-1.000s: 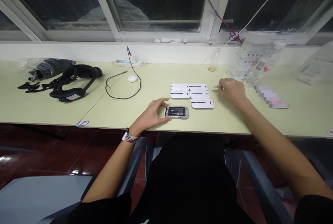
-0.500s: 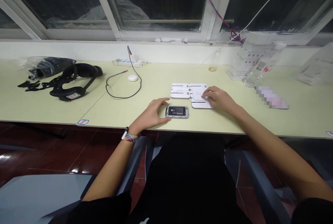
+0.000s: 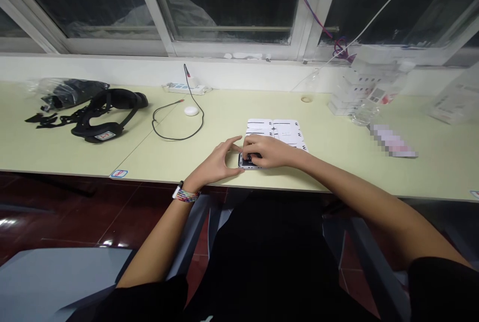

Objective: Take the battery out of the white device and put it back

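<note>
A small open-backed handheld device (image 3: 253,166) lies near the table's front edge, its black 3000 mAh battery (image 3: 247,161) partly covered by fingers. Around the device's left end, my left hand (image 3: 217,162) curves, with the thumb at the near side and the fingers at the far side. My right hand (image 3: 267,150) reaches over the device from the right, its fingers bent and close together on the battery area. Whatever its fingertips hold, if anything, is hidden. Just behind are flat white pieces (image 3: 287,132) marked with black lines and a W, partly covered by the right hand.
At left lie a black headset (image 3: 108,135) and a plastic bag of black items (image 3: 73,93). A black cable (image 3: 175,139) loops around a white round case (image 3: 191,111), near a power strip (image 3: 186,88). White boxes (image 3: 339,105), a clear bottle (image 3: 363,114) and a blurred-out phone-like item (image 3: 391,141) stand right.
My right hand has moved left and nearer from the white pieces to the device, covering much of it. My left hand stays at the device's left end.
</note>
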### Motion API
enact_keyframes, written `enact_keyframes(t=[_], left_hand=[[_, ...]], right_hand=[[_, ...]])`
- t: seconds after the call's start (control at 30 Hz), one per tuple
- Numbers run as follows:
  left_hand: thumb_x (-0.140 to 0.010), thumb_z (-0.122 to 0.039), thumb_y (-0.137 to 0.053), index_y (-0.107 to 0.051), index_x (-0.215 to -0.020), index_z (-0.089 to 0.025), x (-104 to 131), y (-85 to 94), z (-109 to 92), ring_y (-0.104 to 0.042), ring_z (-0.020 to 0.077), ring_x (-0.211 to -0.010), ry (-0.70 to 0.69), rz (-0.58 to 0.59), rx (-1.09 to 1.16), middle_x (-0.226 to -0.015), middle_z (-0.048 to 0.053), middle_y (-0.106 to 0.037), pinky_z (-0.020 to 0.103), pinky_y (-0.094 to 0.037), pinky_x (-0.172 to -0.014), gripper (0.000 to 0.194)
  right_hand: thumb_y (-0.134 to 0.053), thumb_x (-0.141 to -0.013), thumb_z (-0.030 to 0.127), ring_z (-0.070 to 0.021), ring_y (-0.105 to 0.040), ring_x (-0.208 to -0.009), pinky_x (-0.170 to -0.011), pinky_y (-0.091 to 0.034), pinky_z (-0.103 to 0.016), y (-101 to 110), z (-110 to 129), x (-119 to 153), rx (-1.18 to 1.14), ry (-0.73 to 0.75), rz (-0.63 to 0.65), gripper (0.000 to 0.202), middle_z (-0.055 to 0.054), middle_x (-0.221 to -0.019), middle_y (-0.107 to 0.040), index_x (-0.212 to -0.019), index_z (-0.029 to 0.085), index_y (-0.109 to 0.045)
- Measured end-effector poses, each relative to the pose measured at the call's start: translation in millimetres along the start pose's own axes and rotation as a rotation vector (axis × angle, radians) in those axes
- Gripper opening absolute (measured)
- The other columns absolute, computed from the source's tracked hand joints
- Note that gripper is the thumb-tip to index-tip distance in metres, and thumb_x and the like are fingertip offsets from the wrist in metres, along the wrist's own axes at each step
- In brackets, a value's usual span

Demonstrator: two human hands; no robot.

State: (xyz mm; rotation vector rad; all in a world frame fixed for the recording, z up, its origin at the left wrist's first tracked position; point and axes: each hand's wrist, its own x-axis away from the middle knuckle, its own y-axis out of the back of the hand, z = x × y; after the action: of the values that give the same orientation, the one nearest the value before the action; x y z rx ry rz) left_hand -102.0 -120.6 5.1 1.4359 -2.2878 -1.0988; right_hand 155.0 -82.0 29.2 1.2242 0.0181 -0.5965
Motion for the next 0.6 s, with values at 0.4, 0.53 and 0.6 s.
enact_keyframes(t=[0.4, 0.53, 0.6], left_hand=[[-0.085, -0.038, -0.085, -0.036, -0.172, -0.03, -2, -1.0, -1, -0.042, 0.0389, -0.163, -0.017, -0.018, -0.004, -0.175, 0.012, -0.045, 0.058, -0.037, -0.135, 0.101], [-0.084, -0.04, -0.086, -0.03, -0.175, -0.026, -1, 0.1, -5, -0.039, 0.0384, -0.166, 0.021, -0.015, 0.004, -0.179, 0.014, -0.039, 0.055, -0.036, -0.136, 0.108], [-0.084, -0.041, -0.087, -0.026, -0.176, -0.026, -1, 0.4, -6, -0.039, 0.0392, -0.166, 0.038, -0.015, 0.016, -0.18, 0.015, -0.037, 0.055, -0.037, -0.135, 0.112]], right_hand=[[-0.055, -0.088, 0.005, -0.0173, -0.05, -0.083, -0.066, -0.032, -0.032, -18, -8, -30, 0.078, 0.055, 0.051, 0.021, -0.006, -0.099, -0.061, -0.077, 0.022, -0.048], [-0.055, -0.087, 0.005, -0.0172, -0.049, -0.081, -0.064, -0.03, -0.033, -18, -8, -33, 0.113, 0.058, 0.074, 0.023, -0.004, -0.093, -0.059, -0.075, 0.022, -0.045], [-0.055, -0.086, 0.005, -0.0165, -0.047, -0.077, -0.064, -0.028, -0.033, -20, -8, -35, 0.116, 0.063, 0.079, 0.023, -0.003, -0.091, -0.057, -0.074, 0.022, -0.045]])
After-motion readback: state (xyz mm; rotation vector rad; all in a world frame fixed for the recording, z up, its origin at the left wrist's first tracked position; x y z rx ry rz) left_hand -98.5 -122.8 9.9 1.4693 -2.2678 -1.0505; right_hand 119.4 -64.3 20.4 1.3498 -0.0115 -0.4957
